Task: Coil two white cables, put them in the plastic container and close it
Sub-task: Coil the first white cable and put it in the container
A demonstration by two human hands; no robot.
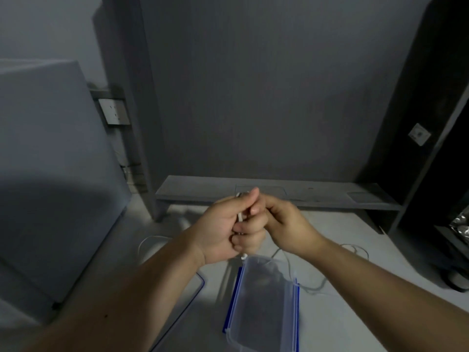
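My left hand and my right hand meet above the desk, both closed on a white cable that shows between the fingers, with an end hanging just below at the fists. Directly beneath them lies the clear plastic container with blue clips along its long sides. Its lid, clear with a blue rim, lies to the left, mostly hidden under my left forearm. A second white cable trails loose on the desk to the right of the container, partly hidden by my right forearm.
A low grey shelf riser runs along the back of the desk. A grey cabinet stands at the left and a dark unit at the right. Another loop of white cable lies left of my forearm.
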